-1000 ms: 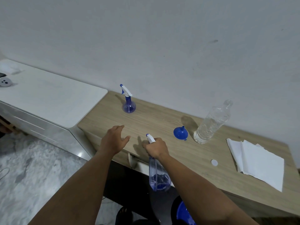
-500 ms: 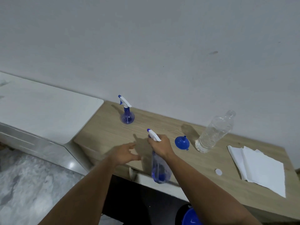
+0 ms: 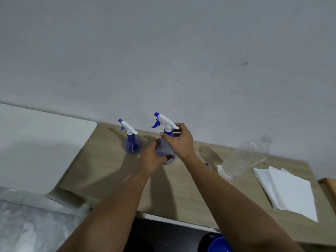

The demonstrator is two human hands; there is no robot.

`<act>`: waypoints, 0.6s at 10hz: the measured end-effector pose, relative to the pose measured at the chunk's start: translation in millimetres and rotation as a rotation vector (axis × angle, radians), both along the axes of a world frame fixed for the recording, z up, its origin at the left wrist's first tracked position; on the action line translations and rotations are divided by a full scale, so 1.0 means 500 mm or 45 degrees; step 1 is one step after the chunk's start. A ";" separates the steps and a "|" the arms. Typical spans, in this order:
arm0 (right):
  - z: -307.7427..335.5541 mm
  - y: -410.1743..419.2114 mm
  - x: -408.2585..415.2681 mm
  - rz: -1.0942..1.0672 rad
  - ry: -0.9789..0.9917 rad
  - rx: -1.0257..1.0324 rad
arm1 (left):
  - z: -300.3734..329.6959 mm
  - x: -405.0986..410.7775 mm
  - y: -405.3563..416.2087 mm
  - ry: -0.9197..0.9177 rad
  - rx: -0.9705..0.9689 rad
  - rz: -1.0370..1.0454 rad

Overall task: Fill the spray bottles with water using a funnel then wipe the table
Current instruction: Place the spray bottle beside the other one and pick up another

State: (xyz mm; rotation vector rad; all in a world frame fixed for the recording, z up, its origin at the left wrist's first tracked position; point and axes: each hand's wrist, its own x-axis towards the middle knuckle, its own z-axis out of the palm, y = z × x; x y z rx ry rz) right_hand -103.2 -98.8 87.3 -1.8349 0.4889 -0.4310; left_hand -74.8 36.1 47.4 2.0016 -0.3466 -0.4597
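Note:
I hold a clear blue spray bottle (image 3: 164, 150) with a white trigger head upright above the wooden table (image 3: 174, 188). My right hand (image 3: 179, 141) grips its blue neck collar just under the head. My left hand (image 3: 151, 158) wraps round the bottle's lower body. A second spray bottle (image 3: 131, 140) stands on the table to the left, near the wall. A clear plastic water bottle (image 3: 243, 158) without a cap stands to the right. The blue funnel (image 3: 207, 165) is almost wholly hidden behind my right forearm.
White paper towels (image 3: 289, 191) lie on the table's right end. A white counter (image 3: 40, 144) adjoins the table on the left. A blue object (image 3: 219, 244) sits on the floor below the table's front edge.
My right hand lifted the spray bottle from below the table edge to above the table. My left hand came in and took hold of the bottle's body. The camera tilted upward.

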 end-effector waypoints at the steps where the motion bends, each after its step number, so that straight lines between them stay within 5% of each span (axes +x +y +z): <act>1: -0.048 -0.009 0.027 0.030 0.030 -0.045 | -0.038 0.046 -0.018 -0.166 0.144 0.059; 4: -0.195 -0.014 0.105 -0.021 0.047 -0.011 | -0.117 0.105 -0.027 -0.071 0.141 0.070; 6: -0.189 0.046 0.034 -0.269 0.073 0.014 | -0.108 0.071 0.091 -0.301 0.284 0.180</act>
